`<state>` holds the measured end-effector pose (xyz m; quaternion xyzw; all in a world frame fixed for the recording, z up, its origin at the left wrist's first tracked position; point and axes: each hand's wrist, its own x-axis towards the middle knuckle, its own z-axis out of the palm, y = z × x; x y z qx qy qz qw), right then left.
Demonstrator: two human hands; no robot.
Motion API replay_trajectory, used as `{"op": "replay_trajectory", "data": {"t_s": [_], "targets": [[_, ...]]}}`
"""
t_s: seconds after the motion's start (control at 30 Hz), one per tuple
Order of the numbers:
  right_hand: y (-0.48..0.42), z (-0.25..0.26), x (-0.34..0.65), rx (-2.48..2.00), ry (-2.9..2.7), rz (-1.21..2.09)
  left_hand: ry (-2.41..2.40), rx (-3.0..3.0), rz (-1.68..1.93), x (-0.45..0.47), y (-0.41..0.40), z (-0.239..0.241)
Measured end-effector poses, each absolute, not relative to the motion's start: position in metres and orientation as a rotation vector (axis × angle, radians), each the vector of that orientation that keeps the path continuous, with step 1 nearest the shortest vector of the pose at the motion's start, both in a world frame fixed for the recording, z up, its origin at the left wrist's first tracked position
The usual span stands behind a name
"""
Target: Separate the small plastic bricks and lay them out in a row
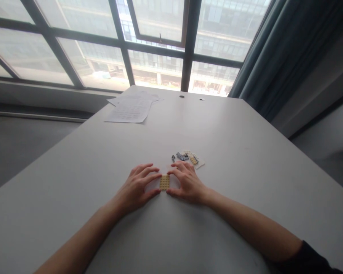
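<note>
A tan studded building-brick plate (164, 183) lies between my two hands, close to flat on the table. My left hand (140, 183) has its thumb at the plate's near left corner and its index finger at the far left corner. On the other side, my right hand (188, 182) touches the right corners in the same way, thumb near and index finger far. The remaining fingers of both hands are curved and slightly spread. Just beyond my right hand is a small pile of loose bricks (183, 156) in grey, white and tan, partly hidden by my fingers.
The white table (217, 133) stretches away toward large windows. Printed paper sheets (129, 110) lie at its far left. Two small round holes are near the far edge, one being a dark cable hole (182, 96). A blue-grey curtain (270, 57) hangs at the right.
</note>
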<state>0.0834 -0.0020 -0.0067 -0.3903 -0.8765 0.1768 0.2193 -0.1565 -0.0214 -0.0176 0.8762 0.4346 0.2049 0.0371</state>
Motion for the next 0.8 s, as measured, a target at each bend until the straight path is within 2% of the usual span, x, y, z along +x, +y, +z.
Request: {"op": "replay_trajectory", "data": {"t_s": [0.2, 0.37, 0.63, 0.8], "targets": [[0.007, 0.000, 0.128, -1.196, -2.246, 0.417, 1.375, 2.636, 0.898, -0.157, -0.027, -0.008], [0.013, -0.009, 0.157, -1.306, -2.247, 0.297, 1.338, 2.660, 0.857, -0.156, -0.025, -0.009], [0.030, -0.008, 0.134, -1.045, -2.593, 0.109, 1.354, 2.680, 0.814, -0.157, -0.024, -0.010], [0.036, -0.003, 0.128, -1.059, -2.595, 0.120, 1.365, 2.675, 0.799, -0.157, -0.024, -0.010]]}}
